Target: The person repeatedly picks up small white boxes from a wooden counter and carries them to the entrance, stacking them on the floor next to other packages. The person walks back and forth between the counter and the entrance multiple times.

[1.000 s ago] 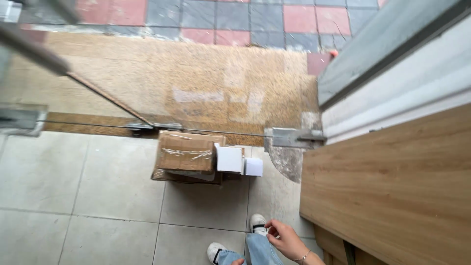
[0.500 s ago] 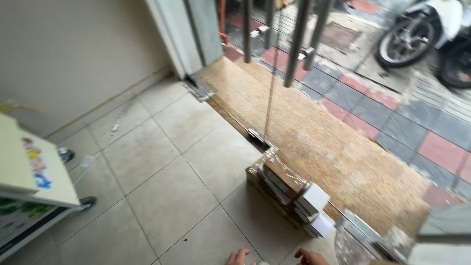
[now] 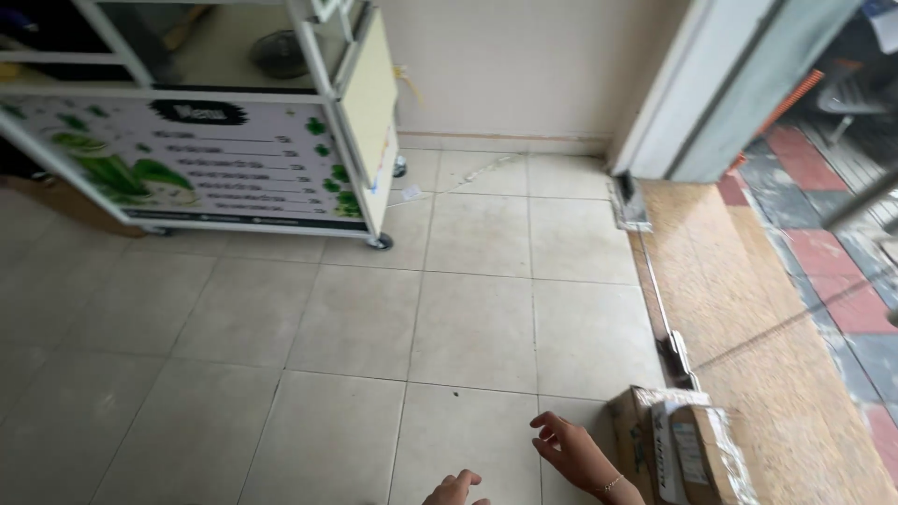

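Observation:
My right hand is at the bottom edge of the view, fingers spread and holding nothing, a thin bracelet on the wrist. It hovers just left of a taped brown cardboard box that sits on the floor by the door track. Only the fingertips of my left hand show at the bottom edge, slightly apart and empty. Both hands are above pale floor tiles.
A white wheeled cart with a printed leaf-patterned panel stands at the upper left. A door frame and a metal floor track run down the right, with a brown doormat and red and grey paving beyond.
The view has swung left from the doorway into the room; the cart has come into view. The box has shifted to the bottom right, and my hands are now more visible.

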